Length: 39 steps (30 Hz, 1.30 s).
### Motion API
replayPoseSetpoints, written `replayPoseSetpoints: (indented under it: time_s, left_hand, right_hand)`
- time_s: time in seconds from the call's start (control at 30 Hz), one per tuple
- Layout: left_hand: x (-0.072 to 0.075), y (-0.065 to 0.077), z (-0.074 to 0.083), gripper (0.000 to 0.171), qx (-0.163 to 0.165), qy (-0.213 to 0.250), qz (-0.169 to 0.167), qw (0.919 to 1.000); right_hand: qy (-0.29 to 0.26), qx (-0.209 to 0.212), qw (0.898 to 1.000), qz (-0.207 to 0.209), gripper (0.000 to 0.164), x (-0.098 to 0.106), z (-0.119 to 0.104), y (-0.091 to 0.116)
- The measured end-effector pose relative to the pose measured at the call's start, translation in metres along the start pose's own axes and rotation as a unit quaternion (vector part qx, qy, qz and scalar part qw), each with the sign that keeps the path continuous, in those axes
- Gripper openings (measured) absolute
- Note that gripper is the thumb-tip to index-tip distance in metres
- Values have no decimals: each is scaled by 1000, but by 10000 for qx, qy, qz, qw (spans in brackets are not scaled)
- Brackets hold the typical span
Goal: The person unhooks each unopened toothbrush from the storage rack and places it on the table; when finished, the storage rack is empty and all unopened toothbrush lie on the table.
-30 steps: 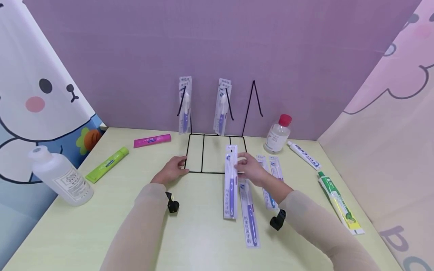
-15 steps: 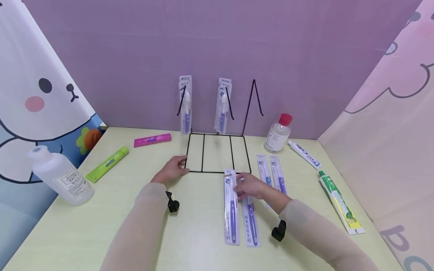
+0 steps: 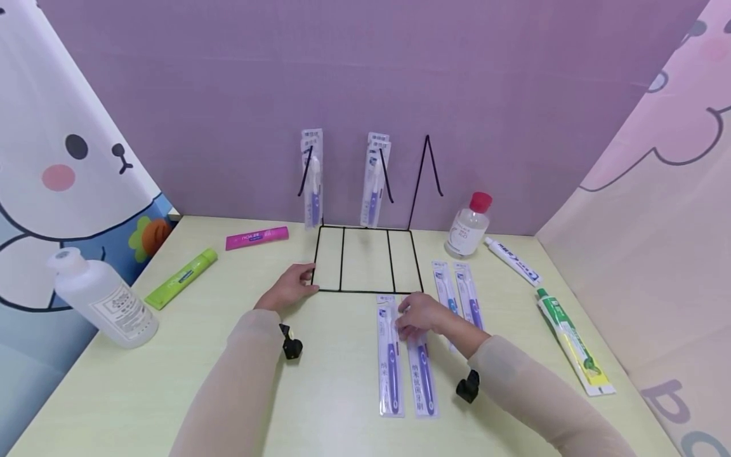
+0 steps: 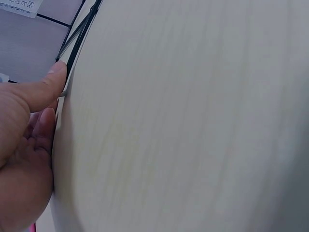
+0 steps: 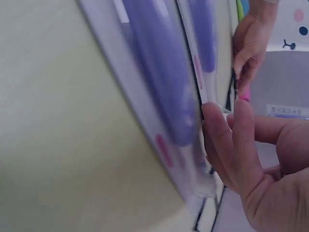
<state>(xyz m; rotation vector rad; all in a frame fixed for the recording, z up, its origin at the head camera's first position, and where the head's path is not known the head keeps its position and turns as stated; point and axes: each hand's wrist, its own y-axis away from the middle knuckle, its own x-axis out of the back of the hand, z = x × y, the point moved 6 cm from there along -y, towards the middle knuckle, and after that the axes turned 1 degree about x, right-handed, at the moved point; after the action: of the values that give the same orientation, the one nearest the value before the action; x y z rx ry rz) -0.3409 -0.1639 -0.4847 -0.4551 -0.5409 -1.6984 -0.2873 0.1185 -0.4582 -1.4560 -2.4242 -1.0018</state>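
Observation:
In the head view my left hand (image 3: 287, 287) pinches the left side of a black wire rack (image 3: 340, 260); in the left wrist view the thumb (image 4: 50, 82) lies against the wire. My right hand (image 3: 421, 315) rests low over the table, its fingers loosely bent at the right edge of a packaged purple toothbrush (image 3: 391, 374) that lies flat. A second packaged toothbrush (image 3: 424, 381) lies beside it, its upper part under my right hand. Several more packaged toothbrushes hang on the rack's left hook (image 3: 313, 184) and middle hook (image 3: 375, 184); the right hook (image 3: 432, 162) is bare.
Two packaged toothbrushes (image 3: 469, 298) lie right of the rack. Farther right are a red-capped bottle (image 3: 467, 231), a white tube (image 3: 512, 260) and a green-yellow tube (image 3: 573, 343). On the left are a pink tube (image 3: 257, 238), a green tube (image 3: 179, 279) and a white bottle (image 3: 108, 301).
My right hand has brought the packaged toothbrush down and toward me from the rack's front edge, and it now lies flat on the table. My left hand has stayed on the rack.

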Motion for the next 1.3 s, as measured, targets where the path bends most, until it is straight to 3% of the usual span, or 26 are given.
replayPoseSetpoints:
  time_s: [0.2, 0.4, 0.5, 0.67, 0.8, 0.97, 1.03, 1.3]
  left_hand:
    - [0, 1, 0, 61, 64, 55, -35, 10000]
    - [0, 1, -1, 61, 52, 80, -63, 9999]
    - [0, 1, -2, 62, 73, 73, -49, 9999]
    - [0, 1, -3, 61, 92, 107, -4, 9999]
    - [0, 0, -4, 60, 88, 160, -13, 9998]
    - [0, -1, -2, 60, 29, 139, -18, 9999]
    - [0, 0, -2, 60, -12, 114, -4, 9999]
    - [0, 0, 0, 59, -12, 106, 32, 9999]
  right_hand:
    - [235, 133, 9996, 98, 45, 15, -20, -6]
    - [377, 623, 9945, 752, 45, 43, -59, -23]
    - [357, 1229, 9826, 1347, 39, 60, -83, -36]
    - [-4, 2232, 9476, 2287, 31, 82, -122, -54]
    - [-330, 2568, 9209, 2915, 29, 96, -146, -63]
    - [-371, 2906, 8913, 3462, 28, 110, -168, -69]
    - [-358, 2986, 8844, 3568, 31, 114, -175, -70]
    - [-312, 2852, 8876, 3604, 32, 118, -187, -68]
